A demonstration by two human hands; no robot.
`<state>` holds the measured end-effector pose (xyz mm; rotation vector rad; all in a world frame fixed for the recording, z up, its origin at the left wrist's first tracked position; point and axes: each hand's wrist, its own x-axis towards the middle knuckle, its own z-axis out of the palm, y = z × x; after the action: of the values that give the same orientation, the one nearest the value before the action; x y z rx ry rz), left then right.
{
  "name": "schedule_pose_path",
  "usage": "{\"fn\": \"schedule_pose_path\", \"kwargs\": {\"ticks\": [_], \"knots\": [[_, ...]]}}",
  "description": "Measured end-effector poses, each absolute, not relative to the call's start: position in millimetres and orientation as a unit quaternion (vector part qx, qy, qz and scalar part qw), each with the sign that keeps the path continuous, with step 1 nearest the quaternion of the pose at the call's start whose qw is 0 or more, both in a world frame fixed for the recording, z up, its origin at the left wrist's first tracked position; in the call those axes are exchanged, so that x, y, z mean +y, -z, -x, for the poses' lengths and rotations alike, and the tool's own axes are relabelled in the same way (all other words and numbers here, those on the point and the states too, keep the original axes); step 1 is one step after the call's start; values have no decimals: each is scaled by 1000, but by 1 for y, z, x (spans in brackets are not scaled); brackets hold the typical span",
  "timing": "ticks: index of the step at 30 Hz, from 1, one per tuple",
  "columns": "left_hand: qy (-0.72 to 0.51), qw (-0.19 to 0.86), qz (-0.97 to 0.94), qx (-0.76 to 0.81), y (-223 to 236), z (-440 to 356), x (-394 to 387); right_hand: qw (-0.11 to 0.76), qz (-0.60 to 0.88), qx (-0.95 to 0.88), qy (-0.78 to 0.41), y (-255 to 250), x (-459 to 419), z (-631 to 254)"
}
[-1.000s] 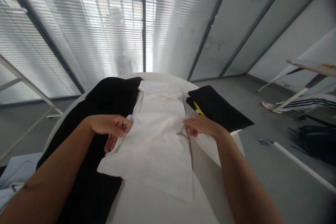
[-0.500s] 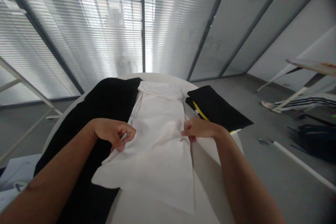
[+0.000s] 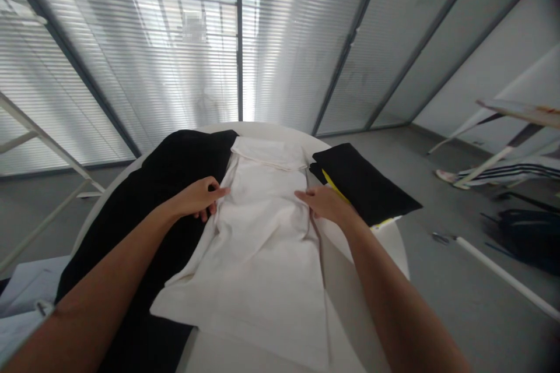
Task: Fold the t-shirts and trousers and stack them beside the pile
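Note:
A white garment [image 3: 262, 245] lies lengthwise on the round white table [image 3: 389, 239], its folded collar end at the far side. My left hand [image 3: 198, 198] is at the garment's left edge, thumb on top and fingers curled under, pinching the cloth. At the right edge, my right hand [image 3: 322, 203] has its fingers pressed together on the fabric. Both hands sit about two thirds of the way up the garment. The near hem hangs toward me over the table's front.
A black garment [image 3: 175, 169] covers the table's left side, partly under the white one. A folded black item with a yellow stripe [image 3: 363, 183] lies at the right rim. Blinds stand behind; a white pole [image 3: 503, 274] and dark bag [image 3: 529, 233] lie on the floor at right.
Both hands have moved away from me along the white garment's side edges, toward its collar end. The cloth between them now lies flatter and narrower.

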<state>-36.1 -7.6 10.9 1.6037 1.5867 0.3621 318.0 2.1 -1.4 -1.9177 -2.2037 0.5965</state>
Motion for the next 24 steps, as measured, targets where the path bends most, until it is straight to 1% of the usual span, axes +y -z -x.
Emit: {"fn": "schedule_pose_path", "kwargs": {"ticks": [2,6,9,12,16,20,24], "knots": [[-132,390,-648,641,-9,28,-10,56,669,-728,-140,3,2,-309],[-92,371,-658,648,-10,20,-16,27,664,-737,-120,4,2,-305],[-81,403,-650,639,-11,19,-17,23,650,-748,-132,4,2,-308],[-77,443,-647,616,-13,22,-14,24,668,-735,-114,3,1,-306],[-76,437,-629,638,-20,26,6,48,734,-674,-68,-8,4,-295],[-129,391,-598,688,-25,25,50,94,755,-648,-28,-28,23,-280],[-256,391,-532,706,-21,21,102,145,736,-661,-26,-43,60,-272]]}}
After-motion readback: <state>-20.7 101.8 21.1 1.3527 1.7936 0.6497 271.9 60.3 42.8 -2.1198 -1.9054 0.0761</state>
